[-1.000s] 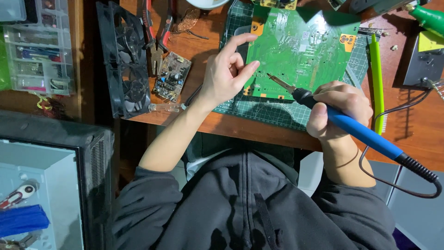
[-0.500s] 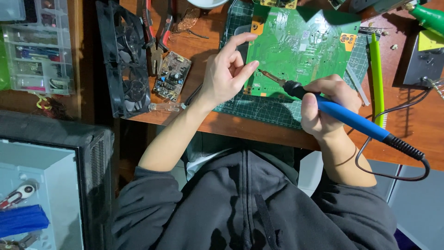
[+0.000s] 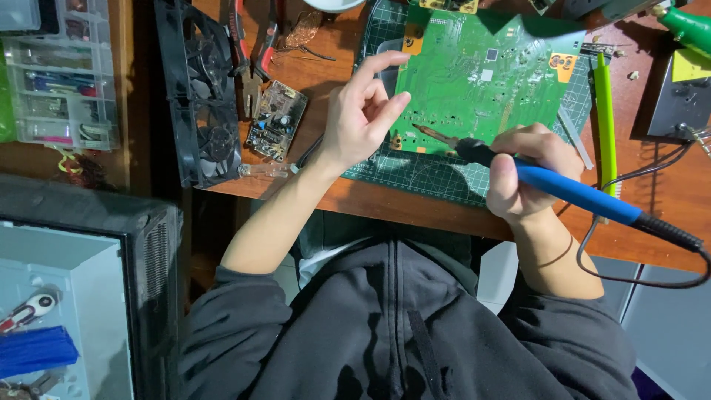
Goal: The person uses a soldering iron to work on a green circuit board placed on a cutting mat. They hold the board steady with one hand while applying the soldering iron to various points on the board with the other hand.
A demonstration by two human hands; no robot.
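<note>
While my right hand [image 3: 527,174] keeps a closed grip around the soldering iron [image 3: 552,185], its smooth blue handle slants across my palm, the black collar sits at my fingertips, and the thin metal tip rests on the near edge of the green circuit board [image 3: 485,74].

Circuit board: flat, rectangular, glossy green, with fine traces, small grey chips and orange-yellow corner patches; it lies on a dark green gridded cutting mat [image 3: 437,174] on the reddish wooden tabletop [image 3: 385,204].

Left hand [image 3: 359,118]: grip open, holding nothing that I can see, fingers loosely curled with the forefinger stretched toward the board's left edge, fingertips just beside it.

Iron's cord [image 3: 644,278]: black, round, looping off the tabletop edge at my right.

Beside the mat, right: a long lime-green plastic stick [image 3: 606,126].

Left of my left hand: a small brown circuit board [image 3: 276,121] studded with components, a black ribbed dual fan unit [image 3: 198,92], red-handled pliers [image 3: 238,37], and a clear plastic compartment box [image 3: 59,74] of small parts.
</note>
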